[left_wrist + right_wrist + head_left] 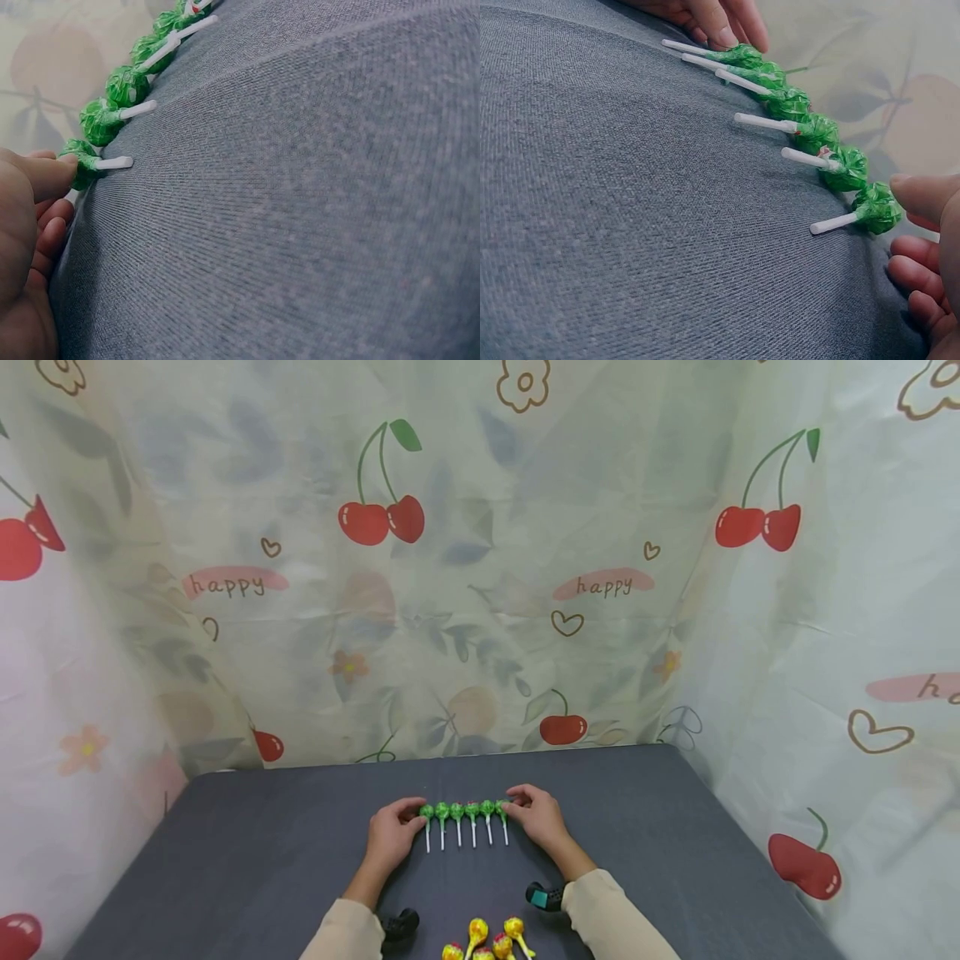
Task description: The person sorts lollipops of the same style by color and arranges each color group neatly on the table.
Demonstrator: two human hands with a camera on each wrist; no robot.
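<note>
Several green-wrapped lollipops (465, 812) lie side by side in a straight row on the dark grey cloth (262, 843), white sticks pointing toward me. My left hand (405, 820) rests at the row's left end, and its thumb (46, 174) touches the end lollipop (81, 159). At the right end my right hand (520, 811) does the same, thumb tip (919, 193) against the last green head (877, 208). The other fingers of both hands lie loosely curled on the cloth. Neither hand lifts anything.
A cluster of yellow-wrapped lollipops (487, 941) lies near the front edge between my forearms. Cherry-print curtains (480, 568) close in the table at the back and on both sides. Bare cloth stretches left and right of the row.
</note>
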